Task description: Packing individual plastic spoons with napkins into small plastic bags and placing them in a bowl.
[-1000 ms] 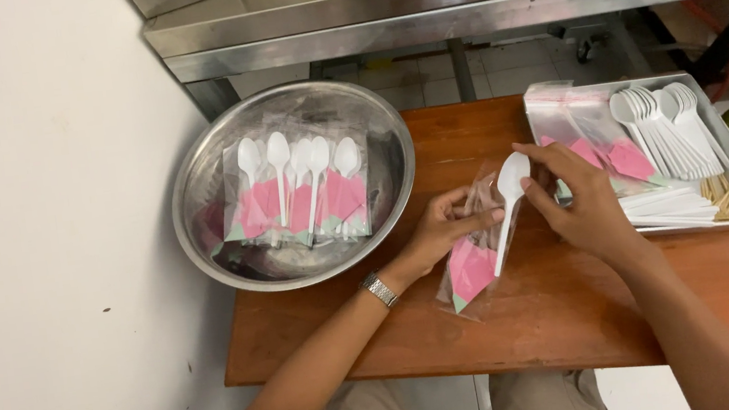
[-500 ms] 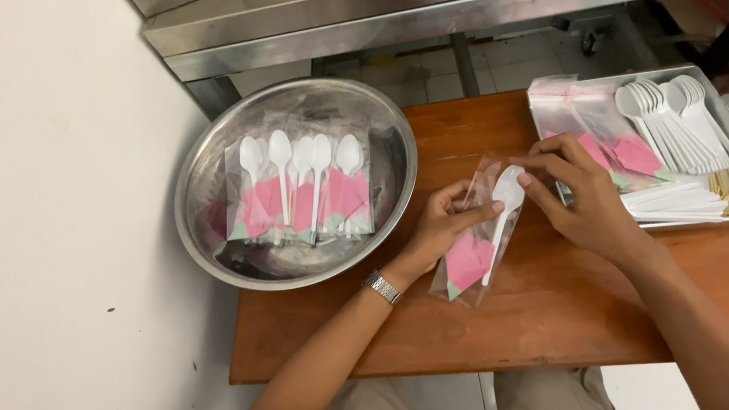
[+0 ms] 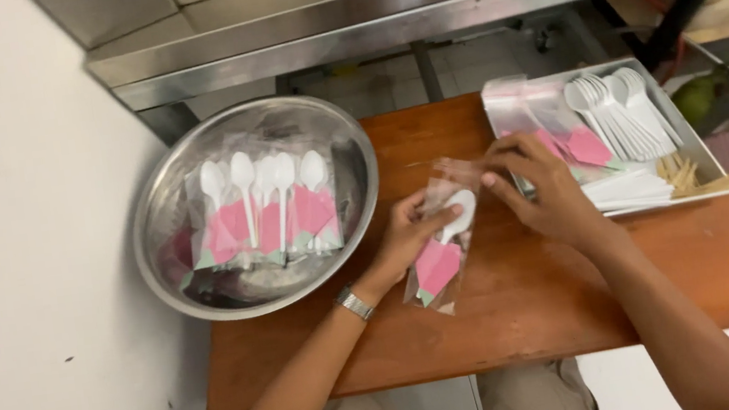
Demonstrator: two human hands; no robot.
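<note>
A: Surface?
B: Small brown wooden worktop against a white wall, steel counter edge above. Round steel bowl holds packed spoon sachets; metal tray on the right holds loose white plastic spoons.
A: Fingers?
B: Left hand pinches the clear plastic sachet with white spoon and pink napkin, mid-worktop. Right hand fingers curled, pinching the sachet's open top.
</note>
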